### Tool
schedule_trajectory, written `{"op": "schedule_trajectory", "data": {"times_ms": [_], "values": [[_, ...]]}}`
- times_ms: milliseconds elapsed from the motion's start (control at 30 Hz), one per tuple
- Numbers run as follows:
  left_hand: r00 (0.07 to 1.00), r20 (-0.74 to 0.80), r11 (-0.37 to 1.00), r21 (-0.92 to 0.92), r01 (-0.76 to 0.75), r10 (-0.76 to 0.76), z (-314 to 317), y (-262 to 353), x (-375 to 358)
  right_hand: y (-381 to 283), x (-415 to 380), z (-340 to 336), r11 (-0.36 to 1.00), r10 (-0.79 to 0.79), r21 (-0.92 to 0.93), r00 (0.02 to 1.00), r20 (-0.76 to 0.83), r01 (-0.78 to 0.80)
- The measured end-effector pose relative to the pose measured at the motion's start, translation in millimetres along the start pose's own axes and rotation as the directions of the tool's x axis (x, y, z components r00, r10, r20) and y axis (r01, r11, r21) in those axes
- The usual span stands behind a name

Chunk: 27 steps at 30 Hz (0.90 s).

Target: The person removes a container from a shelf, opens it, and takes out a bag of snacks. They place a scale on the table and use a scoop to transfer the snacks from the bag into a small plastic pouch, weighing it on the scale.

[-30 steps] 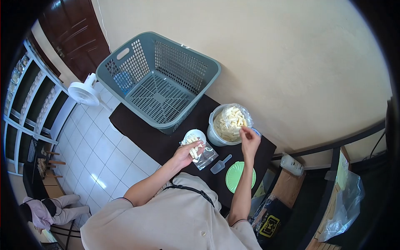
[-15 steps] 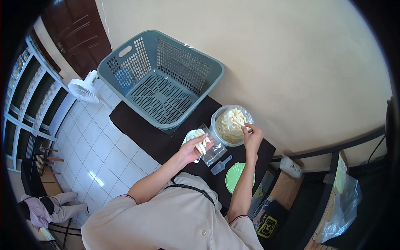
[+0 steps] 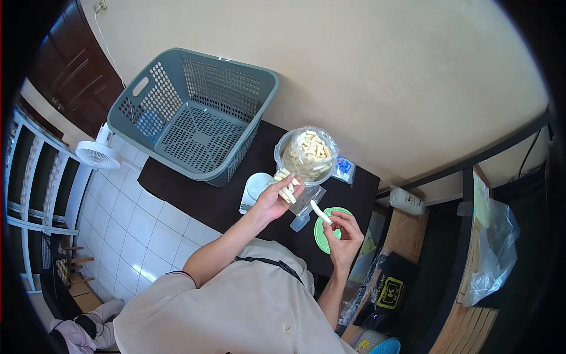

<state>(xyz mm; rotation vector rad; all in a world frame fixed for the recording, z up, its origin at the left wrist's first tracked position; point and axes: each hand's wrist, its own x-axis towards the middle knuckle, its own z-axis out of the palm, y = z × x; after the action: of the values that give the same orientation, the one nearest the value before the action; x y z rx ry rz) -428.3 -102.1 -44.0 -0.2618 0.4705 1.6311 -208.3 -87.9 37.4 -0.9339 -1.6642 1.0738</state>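
My left hand (image 3: 276, 202) is palm up with fingers curled around several pale snack sticks (image 3: 289, 192). Between the thumb and fingers of my right hand (image 3: 345, 237) is a single pale snack stick (image 3: 320, 212), held over the green lid (image 3: 323, 243). Beyond my hands stands a round plastic tub (image 3: 280, 154), lined with clear film and piled with more sticks (image 3: 313, 146). A white scale (image 3: 257, 185) sits left of my left hand. A clear plastic bag (image 3: 314, 198) and a translucent scoop (image 3: 299, 223) lie on the table between my hands.
A large grey-green basket (image 3: 233, 169) takes up the far left of the dark table (image 3: 183, 187). Behind the tub lies a blue-and-white packet (image 3: 344, 170). On the floor side are a white fan (image 3: 97, 154) and a person (image 3: 88, 330). Shelving (image 3: 407, 236) stands at right.
My right hand has drawn back from the tub towards me, bringing out one snack stick. My left hand still holds its handful. The camera view has shifted, revealing the packet behind the tub.
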Motion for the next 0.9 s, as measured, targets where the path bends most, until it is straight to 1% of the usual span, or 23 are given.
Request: {"op": "schedule_trajectory", "data": {"times_ms": [33, 100, 133, 200, 233, 300, 400, 533, 567, 633, 667, 700, 733, 767, 800, 833, 900], "values": [[1.000, 0.000, 1.000, 0.003, -0.002, 0.002, 0, -2, 0, -2, 1, 0, 1.000, -0.001, 0.003, 1.000, -0.001, 0.001], [1.000, 0.026, 0.999, 0.038, 0.007, -0.008, -2, -2, -2, -6, 4, 2, 0.986, -0.055, -0.157, 0.998, 0.009, 0.056], [0.999, 0.049, 0.998, 0.060, 0.016, -0.019, 0, -1, -5, -5, 5, 5, 0.987, -0.055, -0.153, 0.998, 0.010, 0.056], [0.999, 0.045, 0.997, 0.078, 0.023, -0.026, 4, -4, -11, -3, 8, 14, 0.974, -0.069, -0.219, 0.997, -0.034, 0.060], [0.998, 0.042, 0.995, 0.093, 0.032, -0.036, 9, -6, -16, 2, 10, 18, 0.975, -0.069, -0.216, 0.997, -0.032, 0.061], [0.998, 0.058, 0.994, 0.107, 0.025, -0.032, 9, -10, -20, 15, 13, 27, 0.983, -0.101, -0.162, 0.990, -0.095, 0.085], [0.999, 0.048, 0.987, 0.159, 0.013, -0.021, 7, -12, -21, 21, 14, 34, 0.986, -0.110, -0.136, 0.988, -0.110, 0.095], [0.998, 0.054, 0.992, 0.125, 0.005, -0.012, 9, -13, -24, 24, 11, 44, 0.988, -0.134, -0.094, 0.981, -0.143, 0.121], [0.999, 0.053, 0.995, 0.096, -0.017, 0.012, 6, -13, -22, 22, 12, 44, 0.988, -0.136, -0.093, 0.981, -0.136, 0.124], [0.998, 0.051, 0.997, 0.066, -0.044, 0.040, 2, -12, -19, 16, 11, 43, 0.979, -0.185, -0.097, 0.980, -0.066, 0.179], [0.996, 0.070, 0.998, 0.045, -0.050, 0.047, 0, -12, -18, 21, 9, 44, 0.988, -0.148, -0.046, 0.986, -0.072, 0.145], [0.995, 0.089, 0.998, 0.022, -0.053, 0.051, -1, -13, -17, 26, 8, 45, 0.988, -0.149, -0.047, 0.986, -0.069, 0.146], [0.995, 0.091, 0.998, 0.018, -0.054, 0.052, 2, -14, -20, 30, 7, 48, 0.995, -0.097, -0.011, 0.990, -0.106, 0.097], [0.995, 0.088, 0.997, 0.052, -0.060, 0.055, 5, -15, -23, 34, 6, 49, 0.998, -0.045, 0.026, 0.989, -0.140, 0.049], [0.995, 0.086, 0.994, 0.088, -0.067, 0.059, 8, -15, -26, 39, 4, 49, 0.998, 0.009, 0.062, 0.992, -0.130, -0.001], [0.994, 0.087, 0.994, 0.086, -0.068, 0.061, 9, -16, -27, 43, 5, 51, 0.998, 0.007, 0.061, 0.992, -0.128, 0.001], [0.994, 0.084, 0.978, 0.191, -0.087, 0.072, 10, -17, -29, 52, 6, 53, 0.970, 0.122, 0.227, 0.984, -0.127, -0.091]]}}
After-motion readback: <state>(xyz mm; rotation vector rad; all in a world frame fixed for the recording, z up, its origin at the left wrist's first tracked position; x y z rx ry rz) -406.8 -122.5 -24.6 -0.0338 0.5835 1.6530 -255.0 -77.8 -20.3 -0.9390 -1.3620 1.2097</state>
